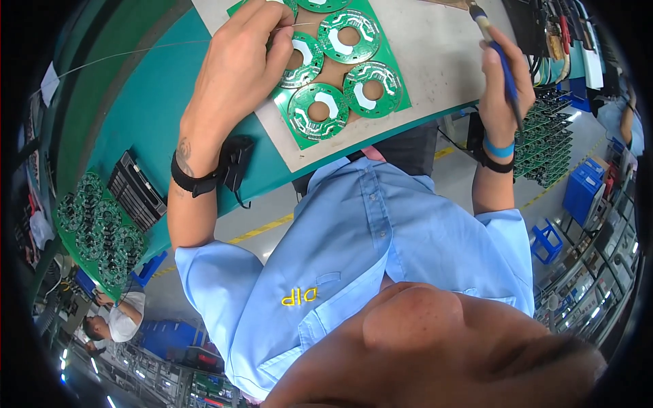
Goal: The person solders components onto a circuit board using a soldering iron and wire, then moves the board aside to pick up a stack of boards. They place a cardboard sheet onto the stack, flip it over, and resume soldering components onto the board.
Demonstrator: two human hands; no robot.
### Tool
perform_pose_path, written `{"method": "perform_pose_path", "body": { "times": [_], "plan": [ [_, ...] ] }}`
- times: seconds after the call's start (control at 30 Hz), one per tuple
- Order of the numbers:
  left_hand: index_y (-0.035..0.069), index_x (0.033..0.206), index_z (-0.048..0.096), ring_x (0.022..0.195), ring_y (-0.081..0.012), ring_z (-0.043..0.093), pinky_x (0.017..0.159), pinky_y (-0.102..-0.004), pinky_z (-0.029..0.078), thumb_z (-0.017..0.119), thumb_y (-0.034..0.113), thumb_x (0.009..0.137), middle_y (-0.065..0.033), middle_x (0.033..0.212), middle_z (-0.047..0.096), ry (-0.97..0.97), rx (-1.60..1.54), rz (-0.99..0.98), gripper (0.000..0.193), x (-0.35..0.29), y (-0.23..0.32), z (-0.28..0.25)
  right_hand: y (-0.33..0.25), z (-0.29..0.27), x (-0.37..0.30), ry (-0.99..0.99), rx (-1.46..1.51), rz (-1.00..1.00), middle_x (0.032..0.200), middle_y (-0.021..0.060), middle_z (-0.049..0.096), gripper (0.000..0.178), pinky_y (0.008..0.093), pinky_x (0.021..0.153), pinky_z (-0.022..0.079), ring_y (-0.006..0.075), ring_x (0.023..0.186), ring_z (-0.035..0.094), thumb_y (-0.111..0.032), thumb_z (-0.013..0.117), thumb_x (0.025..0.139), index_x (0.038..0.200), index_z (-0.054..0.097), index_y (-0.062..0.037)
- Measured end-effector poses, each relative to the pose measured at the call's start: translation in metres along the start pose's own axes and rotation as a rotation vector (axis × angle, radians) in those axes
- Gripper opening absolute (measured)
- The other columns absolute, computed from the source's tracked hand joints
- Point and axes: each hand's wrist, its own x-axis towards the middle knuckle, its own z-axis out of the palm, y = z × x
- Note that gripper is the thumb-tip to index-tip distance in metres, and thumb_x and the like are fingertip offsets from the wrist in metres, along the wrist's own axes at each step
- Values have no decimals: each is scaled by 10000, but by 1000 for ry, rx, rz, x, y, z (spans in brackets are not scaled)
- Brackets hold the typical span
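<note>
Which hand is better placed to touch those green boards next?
Probably the left hand: it's at the boards with a thin wire; the right hand, holding a blue tool, is farther off.

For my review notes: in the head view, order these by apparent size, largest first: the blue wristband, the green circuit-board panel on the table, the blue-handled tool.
1. Green circuit-board panel, clearly the largest even though partly covered
2. Blue-handled tool, long but thin
3. Blue wristband

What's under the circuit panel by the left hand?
A pale mat shows around the panel; a brown surface shows through its holes. Its solid parts hide the rest.
</note>
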Motion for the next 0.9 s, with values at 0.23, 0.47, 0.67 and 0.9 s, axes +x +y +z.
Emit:
{"method": "perform_pose_path", "body": {
  "times": [0.23,0.47,0.67,0.9],
  "plan": [
    [-1,1045,688,835,-295,656,733,-375,544,721,42,952,-119,942,668,26,68,135,108,0,0,0,-46,-6,-16,-257,457,62,1051,157,733,240,278,763,550,163,861,720,-61,604,1026,1194,701,80],
    [-1,1026,694,855,-312,648,742,-385,538,733,41,942,-123,922,663,1,56,124,102,2,3,1,-48,8,-14,-375,440,-6,987,156,741,234,273,742,540,170,821,722,-57,606,1024,1184,698,86],
    [1,1024,695,855,-311,649,737,-387,539,736,37,938,-122,921,664,11,42,126,101,1,3,1,-46,12,-14,-387,441,-18,959,152,742,231,273,742,539,167,827,713,-40,606,1017,1192,695,84],
    [2,1021,701,857,-308,661,739,-391,549,740,37,935,-117,928,666,18,57,145,100,1,2,5,-47,14,-14,-391,428,-53,935,156,739,229,278,728,534,168,806,694,-27,613,1007,1194,689,81]
  ]
}}
